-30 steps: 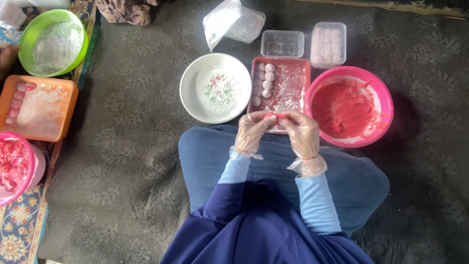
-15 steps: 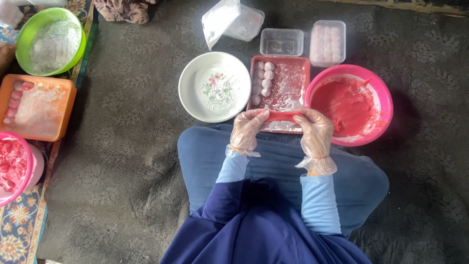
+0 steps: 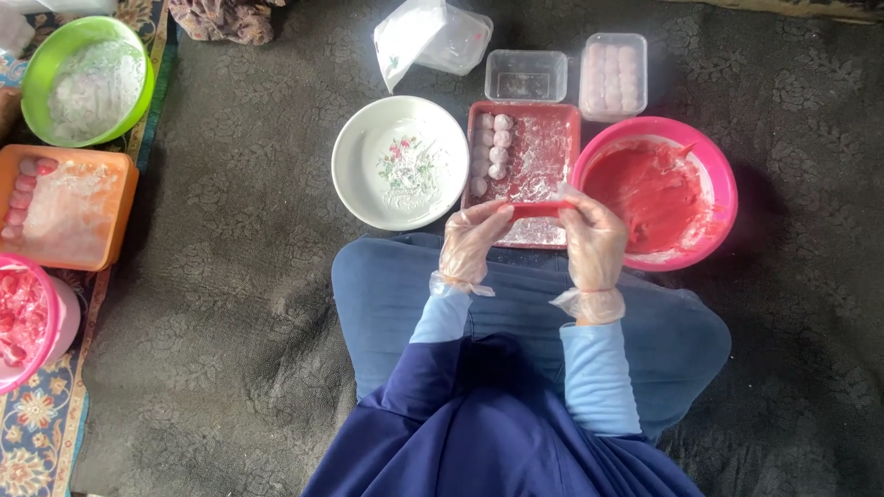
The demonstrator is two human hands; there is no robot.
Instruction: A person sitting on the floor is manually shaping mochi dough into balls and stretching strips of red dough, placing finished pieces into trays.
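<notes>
Hands have moved apart since a second ago: our left hand [image 3: 470,241] and right hand [image 3: 594,244], gloved, now stretch a strip of red dough [image 3: 536,210] between pinching fingers over the red tray [image 3: 527,115] at 12 o'clock, pink bowl [image 3: 718,175] at 2.

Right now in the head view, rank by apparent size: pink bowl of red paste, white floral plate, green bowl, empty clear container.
1. pink bowl of red paste
2. white floral plate and green bowl: they look about alike, and the green bowl is cut off at the frame edge, so no ranking
3. empty clear container
</notes>
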